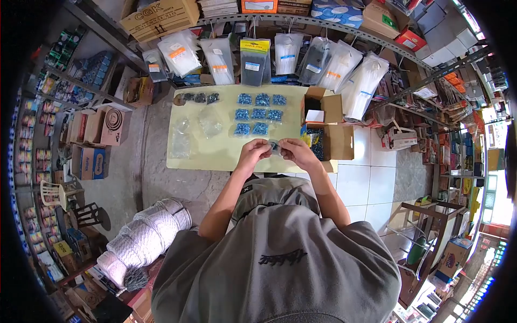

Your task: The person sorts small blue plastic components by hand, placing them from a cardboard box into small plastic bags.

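At the near edge of a pale yellow table (210, 156), my left hand (254, 155) and my right hand (299, 153) pinch a small clear plastic bag (275, 147) between them. Something dark shows inside it, too small to name. Beyond my hands, several small clear packs of blue pieces (258, 114) lie in rows. Right beside my right hand stands an open cardboard box (338, 142) with dark blue pieces in it. Behind that is another open cardboard box (329, 107) holding dark contents and a white card.
Empty clear plastic bags (211, 123) lie on the table's left half, with several dark packs (199, 98) above them. Packs of cable ties (254, 62) hang from the shelf rail across the table. A big roll of white rope (145, 237) is on the floor at left.
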Motion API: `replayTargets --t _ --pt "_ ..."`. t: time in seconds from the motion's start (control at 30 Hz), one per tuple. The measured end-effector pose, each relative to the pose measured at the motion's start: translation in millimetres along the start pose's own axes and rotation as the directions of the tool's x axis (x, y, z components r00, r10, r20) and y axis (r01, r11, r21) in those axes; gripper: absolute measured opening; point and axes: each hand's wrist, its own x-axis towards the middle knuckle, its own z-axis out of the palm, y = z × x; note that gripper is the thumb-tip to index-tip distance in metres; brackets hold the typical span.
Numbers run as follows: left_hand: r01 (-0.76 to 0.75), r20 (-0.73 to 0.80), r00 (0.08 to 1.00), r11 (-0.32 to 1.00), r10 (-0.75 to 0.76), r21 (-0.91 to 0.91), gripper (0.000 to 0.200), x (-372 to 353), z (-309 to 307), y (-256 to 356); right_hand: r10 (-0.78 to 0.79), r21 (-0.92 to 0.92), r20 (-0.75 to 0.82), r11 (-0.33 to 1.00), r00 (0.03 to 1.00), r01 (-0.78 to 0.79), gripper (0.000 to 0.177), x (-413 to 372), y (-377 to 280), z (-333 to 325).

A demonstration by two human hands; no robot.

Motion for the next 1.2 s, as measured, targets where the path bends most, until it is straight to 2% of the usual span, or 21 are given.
replayTargets --t 0.07,0.13,0.23,0.3,0.33,0.37,0.4,0.43,0.47,0.53,0.6,0.67,0.73,0.8,0.83,0.87,0.93,0.97,1.0,1.07,1.2 --pt "-0.031 0.004 1.000 0.999 0.030 0.039 0.016 -14.6 14.2 26.3 -0.027 -0.029 -0.004 0.999 1.000 0.027 0.015 -13.0 -21.4 9.0" --pt "-0.203 0.020 0.979 0.944 0.205 0.260 0.020 -30.2 30.6 53.0 -0.055 -0.056 -0.012 0.997 0.998 0.054 0.017 -32.4 -46.2 23.4" --pt "-0.296 0.033 0.954 0.921 0.297 0.254 0.020 -46.9 47.7 74.8 -0.165 -0.115 -0.071 0.981 0.984 0.156 0.015 -53.0 -70.8 42.3" --pt "-0.291 0.002 0.952 0.908 0.305 0.301 0.021 -31.4 38.8 64.4 -0.253 -0.301 -0.101 0.929 0.962 0.213 0.015 -54.5 -73.3 44.2" --pt "-0.284 -0.028 0.950 0.895 0.312 0.345 0.022 -21.8 34.5 53.5 -0.255 -0.301 -0.108 0.929 0.961 0.213 0.015 -45.5 -63.5 37.1" --pt "-0.283 -0.020 0.951 0.895 0.308 0.344 0.022 -14.1 29.6 35.6 -0.421 -0.652 -0.152 0.723 0.894 0.230 0.014 -26.9 -43.2 24.7" --pt "-0.300 -0.019 0.932 0.798 0.362 0.523 0.023 -6.8 23.4 15.2 -0.577 -0.900 -0.120 0.406 0.808 0.157 0.014 -11.7 -25.8 17.1" --pt "-0.309 -0.006 0.904 0.663 0.428 0.682 0.024 0.2 26.4 19.1 -0.660 -0.909 -0.082 0.357 0.747 0.215 0.013 -12.1 -16.4 29.7" --pt "-0.301 -0.006 0.909 0.664 0.418 0.684 0.024 0.2 24.1 19.0 -0.702 -0.879 -0.101 0.395 0.705 0.267 0.007 -14.4 -12.3 32.2" --pt "-0.349 -0.047 0.864 0.663 0.502 0.662 0.025 -19.2 33.3 37.0 -0.647 -0.803 -0.181 0.532 0.741 0.269 0.006 -36.1 -32.6 47.4" --pt "-0.360 -0.039 0.869 0.684 0.493 0.634 0.022 -24.7 35.6 45.0 -0.583 -0.805 -0.194 0.554 0.789 0.211 0.006 -42.2 -41.0 49.4" --pt "-0.283 0.002 0.871 0.499 0.491 0.819 0.023 -33.2 39.0 52.2 -0.616 -0.821 -0.136 0.508 0.776 0.260 0.009 -43.2 -38.2 50.6" --pt "-0.264 0.028 0.897 0.485 0.440 0.834 0.025 -37.9 38.1 51.9 -0.609 -0.846 -0.089 0.463 0.788 0.263 0.012 -41.5 -34.3 49.8" --pt "-0.210 0.092 0.915 0.270 0.392 0.940 0.026 -33.7 33.7 39.2 -0.599 -0.869 -0.037 0.415 0.800 0.271 0.015 -39.2 -30.5 52.0" --pt "-0.205 0.103 0.927 0.256 0.361 0.945 0.025 -32.9 32.6 34.0 -0.598 -0.876 0.012 0.381 0.801 0.297 0.017 -37.8 -29.1 54.6" --pt "-0.206 0.103 0.926 0.256 0.362 0.945 0.025 -30.1 31.3 30.1 -0.597 -0.882 0.059 0.345 0.800 0.322 0.020 -36.5 -28.9 55.0" --pt "-0.382 0.237 0.876 0.303 0.421 0.873 0.022 -30.9 34.9 32.0 -0.601 -0.876 0.101 0.323 0.793 0.357 0.021 -35.3 -28.6 51.6" --pt "-0.326 0.168 0.919 0.447 0.357 0.833 0.015 -30.6 37.8 32.8 -0.605 -0.868 0.145 0.302 0.783 0.394 0.023 -33.8 -28.5 49.8" --pt "-0.324 0.166 0.919 0.446 0.357 0.834 0.015 -29.1 36.3 32.4 -0.605 -0.867 0.146 0.303 0.783 0.396 0.023 -31.7 -27.9 46.7" --pt "-0.234 0.088 0.964 0.651 0.249 0.722 0.015 -25.2 34.4 31.9 -0.618 -0.799 0.179 0.363 0.765 0.480 0.023 -28.4 -28.0 39.8" --pt "-0.242 0.098 0.965 0.686 0.243 0.686 0.014 -18.8 30.4 29.5 -0.558 -0.787 0.127 0.447 0.820 0.426 0.027 -25.0 -27.0 39.5"
